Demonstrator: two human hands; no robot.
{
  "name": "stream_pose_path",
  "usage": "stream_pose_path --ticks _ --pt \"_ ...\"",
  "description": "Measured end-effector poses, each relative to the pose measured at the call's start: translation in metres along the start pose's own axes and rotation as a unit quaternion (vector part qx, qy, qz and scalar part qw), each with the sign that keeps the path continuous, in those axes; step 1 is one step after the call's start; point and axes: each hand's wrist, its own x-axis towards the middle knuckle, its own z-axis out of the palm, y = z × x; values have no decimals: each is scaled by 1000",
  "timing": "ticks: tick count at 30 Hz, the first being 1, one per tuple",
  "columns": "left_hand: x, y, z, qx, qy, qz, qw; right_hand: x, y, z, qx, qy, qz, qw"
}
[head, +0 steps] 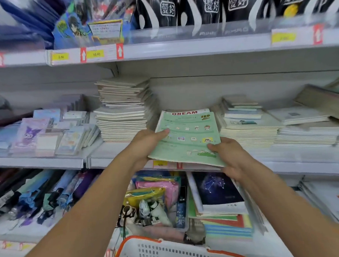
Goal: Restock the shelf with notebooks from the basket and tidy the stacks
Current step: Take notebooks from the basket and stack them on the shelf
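**Green notebook held at the shelf edge**

At centre frame, both hands grip a green notebook (187,139), tilted over the front lip of the middle shelf (48,163). The left hand (146,145) pinches its left edge, thumb on top; the right hand (231,156) clamps the lower right corner. A tall pale stack (122,109) stands just left; the white, orange-rimmed basket (171,252) sits at bottom centre.
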Motion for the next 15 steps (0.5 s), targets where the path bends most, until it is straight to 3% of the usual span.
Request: stream_pose_path --ticks 6,11,15 --pt "27 -24 -4 101 -76 51 991 61 -20 14 -100 11 28 995" --pt "66 -30 2 220 -8 120 968 78 -35 16 -190 -85 0 978" --pt "92 -32 11 293 39 152 943 99 -39 20 -365 -46 12 930"
